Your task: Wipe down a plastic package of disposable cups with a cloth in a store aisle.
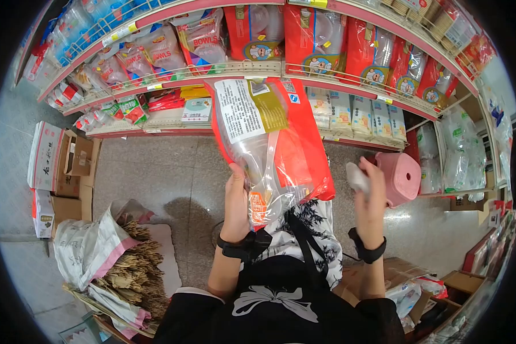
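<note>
My left hand (236,203) is closed on the lower left side of a red and clear plastic pack of disposable bowls (301,137). The pack is tilted in front of my body, its white and gold printed label at the top and clear tableware showing through the film. To the right of the pack, apart from it, my right hand (371,198) is closed on a crumpled white cloth (358,177). Whether that is cloth or tissue is hard to tell.
Ahead, a shelf rail (258,70) fronts several red packs (314,37) and bags marked bowls (203,40). A pink stool (400,179) stands at the right. Cardboard boxes (77,155) and a sack of dried stalks (86,252) are on the left.
</note>
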A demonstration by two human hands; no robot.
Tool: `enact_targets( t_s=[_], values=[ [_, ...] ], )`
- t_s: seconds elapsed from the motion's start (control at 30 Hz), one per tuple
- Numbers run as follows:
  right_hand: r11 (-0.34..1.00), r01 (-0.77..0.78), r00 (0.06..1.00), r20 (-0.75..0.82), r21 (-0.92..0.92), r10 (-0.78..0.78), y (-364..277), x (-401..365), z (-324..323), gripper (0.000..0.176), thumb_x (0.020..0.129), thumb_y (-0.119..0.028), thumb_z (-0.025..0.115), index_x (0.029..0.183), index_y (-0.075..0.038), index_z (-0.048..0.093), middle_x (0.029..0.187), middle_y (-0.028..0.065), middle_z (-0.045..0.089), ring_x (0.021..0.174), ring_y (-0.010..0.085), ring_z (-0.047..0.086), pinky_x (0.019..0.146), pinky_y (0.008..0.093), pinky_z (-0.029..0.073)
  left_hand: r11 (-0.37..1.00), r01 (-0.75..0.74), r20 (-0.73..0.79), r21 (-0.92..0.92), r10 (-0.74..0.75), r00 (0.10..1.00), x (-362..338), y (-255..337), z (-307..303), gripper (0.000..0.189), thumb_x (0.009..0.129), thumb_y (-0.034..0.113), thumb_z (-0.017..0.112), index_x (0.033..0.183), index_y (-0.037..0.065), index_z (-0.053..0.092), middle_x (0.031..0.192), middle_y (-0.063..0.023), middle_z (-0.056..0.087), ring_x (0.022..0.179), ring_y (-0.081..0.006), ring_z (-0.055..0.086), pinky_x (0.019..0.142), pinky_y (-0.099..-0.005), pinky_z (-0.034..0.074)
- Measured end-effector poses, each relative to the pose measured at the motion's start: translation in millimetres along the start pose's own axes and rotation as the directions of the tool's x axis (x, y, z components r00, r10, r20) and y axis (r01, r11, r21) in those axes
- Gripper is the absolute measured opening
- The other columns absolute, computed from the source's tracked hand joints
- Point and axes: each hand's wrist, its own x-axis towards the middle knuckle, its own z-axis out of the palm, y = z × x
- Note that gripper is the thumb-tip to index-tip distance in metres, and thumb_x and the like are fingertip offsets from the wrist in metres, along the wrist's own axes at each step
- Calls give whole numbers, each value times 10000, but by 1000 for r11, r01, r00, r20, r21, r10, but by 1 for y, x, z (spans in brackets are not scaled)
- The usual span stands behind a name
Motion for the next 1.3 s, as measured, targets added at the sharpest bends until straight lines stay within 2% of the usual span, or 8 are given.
enact_targets(
  t_s=[0.1,0.27,0.57,0.7,0.77,0.83,0.9,1.3],
  values=[
    [813,442,884,338,-378,-323,0,-8,31,764,687,-56,694,1369,-107,354,1351,186,376,1100,329,472,904,380,390,998,55,22,-15,-55,998,-1,6,0,540,978,442,348,1251,-15,431,1106,-110,591,947,-168,615,806,-304,518],
    [683,660,751,313,-314,-582,4,10,46,704,605,-274,778,1250,-118,542,1292,67,524,974,231,497,828,332,384,967,244,21,-81,-243,970,-1,11,-9,511,967,432,405,1260,16,446,1109,-121,596,953,-195,624,800,-315,528],
    [891,453,873,192,21,-448,1,24,53,734,498,-327,818,1106,12,586,1054,150,605,934,309,540,854,382,402,959,247,295,141,-279,914,13,-3,-33,628,945,564,283,1247,26,399,1063,-163,599,908,-251,623,833,-389,505],
    [960,259,958,100,110,-270,5,29,49,584,492,-243,769,978,45,623,987,154,614,887,309,553,835,389,410,923,-87,34,375,80,996,12,-20,-41,435,970,440,381,1171,54,382,936,-103,488,824,-174,510,774,-310,455],
    [970,183,972,120,159,-203,9,32,43,564,505,-238,747,974,47,620,984,153,616,877,305,554,834,387,411,790,-425,140,442,407,902,14,-23,-43,404,949,340,491,1199,69,326,1027,-83,414,913,-152,432,841,-294,388],
    [969,194,968,131,153,-215,6,34,41,566,523,-272,742,968,54,616,971,151,619,871,305,554,833,384,411,838,-407,180,363,366,913,15,-22,-47,494,921,287,553,1253,79,252,1102,-78,371,989,-157,397,901,-294,329],
    [974,182,965,164,137,-203,11,37,38,600,522,-321,764,968,54,622,979,152,624,879,303,554,836,383,410,572,-635,253,520,607,754,13,-11,-28,423,908,267,571,1207,57,358,1135,-95,381,1042,-179,408,892,-299,358],
    [939,341,877,345,45,-335,23,38,34,615,524,-298,792,1045,-1,650,1028,109,639,881,269,531,825,360,414,677,-692,350,252,603,717,16,-8,-26,128,919,102,500,888,-4,564,911,-146,596,855,-259,614,818,-372,486]
  ],
)
